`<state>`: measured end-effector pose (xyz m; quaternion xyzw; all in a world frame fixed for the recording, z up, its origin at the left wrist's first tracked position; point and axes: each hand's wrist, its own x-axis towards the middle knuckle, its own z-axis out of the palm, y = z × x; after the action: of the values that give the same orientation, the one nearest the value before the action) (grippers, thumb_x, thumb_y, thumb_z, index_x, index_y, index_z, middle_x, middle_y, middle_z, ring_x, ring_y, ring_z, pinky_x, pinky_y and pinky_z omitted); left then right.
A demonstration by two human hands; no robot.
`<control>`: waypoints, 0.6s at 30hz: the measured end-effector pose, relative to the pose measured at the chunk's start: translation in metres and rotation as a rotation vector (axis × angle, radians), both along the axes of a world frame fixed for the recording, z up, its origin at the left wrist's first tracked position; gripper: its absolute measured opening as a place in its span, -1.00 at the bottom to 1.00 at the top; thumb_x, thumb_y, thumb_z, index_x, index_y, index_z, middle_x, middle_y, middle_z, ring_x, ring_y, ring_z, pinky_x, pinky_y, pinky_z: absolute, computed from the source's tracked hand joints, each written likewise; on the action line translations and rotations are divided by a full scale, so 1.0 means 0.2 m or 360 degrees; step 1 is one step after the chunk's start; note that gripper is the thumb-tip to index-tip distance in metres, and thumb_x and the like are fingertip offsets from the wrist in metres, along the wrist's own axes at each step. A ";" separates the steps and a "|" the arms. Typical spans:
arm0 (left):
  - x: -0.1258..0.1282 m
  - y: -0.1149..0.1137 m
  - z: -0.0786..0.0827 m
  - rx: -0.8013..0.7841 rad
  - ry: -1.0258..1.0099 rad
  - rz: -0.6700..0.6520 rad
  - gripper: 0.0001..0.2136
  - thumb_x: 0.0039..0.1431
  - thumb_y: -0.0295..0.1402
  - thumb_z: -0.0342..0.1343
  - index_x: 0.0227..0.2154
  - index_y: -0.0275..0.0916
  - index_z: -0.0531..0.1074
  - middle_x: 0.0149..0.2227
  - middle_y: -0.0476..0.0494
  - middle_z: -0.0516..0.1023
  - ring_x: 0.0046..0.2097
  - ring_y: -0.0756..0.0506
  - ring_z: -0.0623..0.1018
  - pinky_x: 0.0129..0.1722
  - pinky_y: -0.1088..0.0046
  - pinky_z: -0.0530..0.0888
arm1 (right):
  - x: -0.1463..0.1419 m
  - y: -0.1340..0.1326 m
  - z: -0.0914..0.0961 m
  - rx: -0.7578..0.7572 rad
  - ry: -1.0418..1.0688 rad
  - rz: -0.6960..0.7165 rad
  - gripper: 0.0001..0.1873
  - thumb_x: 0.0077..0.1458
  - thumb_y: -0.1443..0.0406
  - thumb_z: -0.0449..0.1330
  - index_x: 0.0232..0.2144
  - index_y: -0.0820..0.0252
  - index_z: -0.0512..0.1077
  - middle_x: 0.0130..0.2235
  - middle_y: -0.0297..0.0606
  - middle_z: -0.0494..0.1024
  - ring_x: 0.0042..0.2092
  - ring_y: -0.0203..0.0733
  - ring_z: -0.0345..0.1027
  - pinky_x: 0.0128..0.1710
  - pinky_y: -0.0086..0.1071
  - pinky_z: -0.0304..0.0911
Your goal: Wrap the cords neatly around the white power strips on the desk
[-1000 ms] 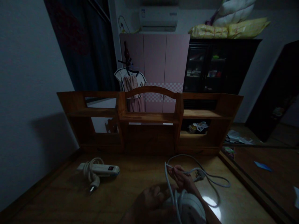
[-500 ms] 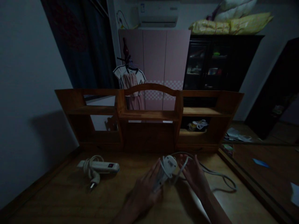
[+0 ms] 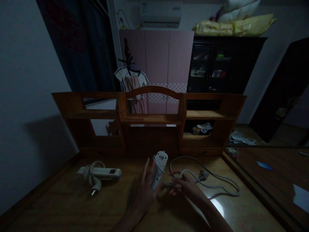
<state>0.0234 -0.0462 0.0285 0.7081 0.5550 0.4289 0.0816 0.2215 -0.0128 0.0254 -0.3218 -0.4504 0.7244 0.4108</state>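
Head view: the left hand [image 3: 145, 190] props a white power strip [image 3: 158, 167] up on end, fingers laid long against its side, near the middle of the desk [image 3: 60, 206]. The right hand [image 3: 184, 188], just beside it, pinches the strip's cord [image 3: 187, 157] (dim light blurs the fingertips), which loops away right past its plug [image 3: 203, 175]. A second strip [image 3: 103, 173], its lead wound, lies far left.

Dim room: a pale wall [image 3: 26, 80], a wooden shelf unit [image 3: 149, 119] backing the desk [image 3: 72, 206], behind it a pink wardrobe [image 3: 156, 61], a dark glass cabinet [image 3: 217, 67], an air conditioner [image 3: 160, 14] above
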 end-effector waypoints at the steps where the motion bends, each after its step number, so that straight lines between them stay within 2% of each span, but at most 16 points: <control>1: 0.00 0.00 -0.01 -0.0001 -0.0003 -0.0005 -0.32 0.20 -0.38 -0.02 0.30 -0.06 -0.24 0.37 -0.12 -0.21 0.34 -0.15 -0.04 0.24 0.22 0.14 | 0.00 0.00 0.00 -0.0030 0.0054 0.0015 -0.59 -0.04 0.16 0.32 -0.15 0.19 0.36 -0.42 -0.28 0.56 -0.38 -0.11 0.52 -0.32 -0.28 0.37; 5: 0.00 -0.01 -0.03 -0.0087 -0.0044 0.0031 -0.23 0.20 -0.30 0.01 0.30 -0.13 -0.39 0.34 -0.23 -0.07 0.31 -0.18 0.06 0.19 0.19 0.22 | 0.00 0.03 -0.03 -0.0153 0.0344 -0.0130 -0.60 -0.12 0.27 0.38 -0.19 0.21 0.40 -0.33 -0.24 0.59 -0.18 -0.12 0.51 -0.10 -0.32 0.34; 8: 0.00 -0.03 -0.04 -0.0143 -0.0017 -0.0013 -0.21 0.18 -0.28 0.03 0.30 -0.12 -0.39 0.34 -0.25 -0.07 0.31 -0.20 0.07 0.19 0.17 0.22 | 0.02 0.08 -0.08 -0.0270 0.0603 -0.0295 -0.57 -0.18 0.34 0.42 -0.21 0.24 0.42 -0.23 -0.18 0.59 -0.10 -0.15 0.48 -0.02 -0.41 0.32; 14: 0.00 -0.04 -0.02 -0.0157 -0.0019 -0.0140 -0.28 0.20 -0.31 0.00 0.30 -0.08 -0.30 0.36 -0.14 -0.12 0.32 -0.14 0.03 0.24 0.26 0.16 | 0.06 0.15 -0.13 -0.0345 0.0848 -0.0568 -0.66 -0.17 0.49 0.39 -0.28 0.27 0.45 -0.22 -0.24 0.58 -0.17 -0.30 0.50 -0.11 -0.54 0.40; 18: -0.02 0.00 -0.05 -0.0143 -0.0178 -0.0025 -0.30 0.18 -0.31 0.02 0.30 -0.10 -0.22 0.34 -0.15 -0.06 0.31 -0.13 0.07 0.24 0.28 0.15 | 0.08 0.16 -0.13 -0.0396 0.0956 -0.0617 -0.59 -0.22 0.54 0.39 -0.24 0.30 0.45 -0.24 -0.25 0.58 -0.21 -0.34 0.50 -0.13 -0.58 0.41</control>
<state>0.0192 -0.0453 0.0191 0.6830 0.5626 0.4418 0.1475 0.2368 0.0198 -0.0005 -0.2218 -0.1492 0.7444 0.6119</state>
